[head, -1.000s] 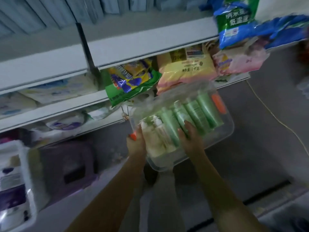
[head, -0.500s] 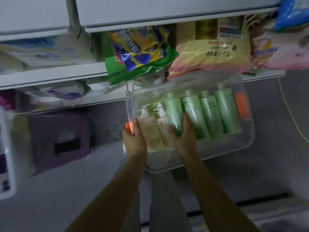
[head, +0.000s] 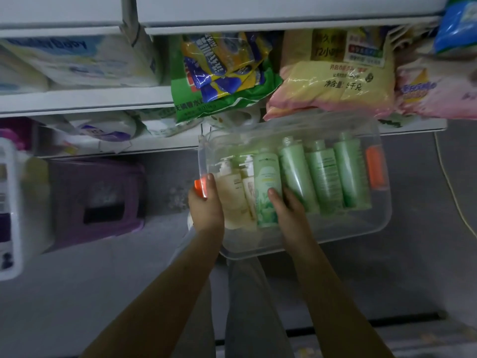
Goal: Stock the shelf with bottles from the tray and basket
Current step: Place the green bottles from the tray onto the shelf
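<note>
A clear plastic tray point(head: 335, 241) with orange end handles point(head: 374, 169) hangs in the air in front of the lower shelf point(head: 90, 99). Lying side by side inside are two cream pump bottles point(head: 232, 192), a pale green bottle point(head: 267, 177) and three darker green bottles point(head: 320, 174). My left hand point(head: 206, 208) grips the tray's left end at the orange handle. My right hand point(head: 289, 213) holds the near side, its fingers lying over the pale green bottle and the one beside it.
Bags of goods point(head: 219, 73) and a yellow-pink bag point(head: 335, 78) overhang the shelf just above the tray. A purple bin point(head: 98, 200) and a white basket point(head: 10, 215) stand on the floor at left. A cable point(head: 449, 182) runs down the wall at right.
The view has dropped and closed in on the lower shelves. The tray has levelled out and sits a little further right, with both hands still holding it.
</note>
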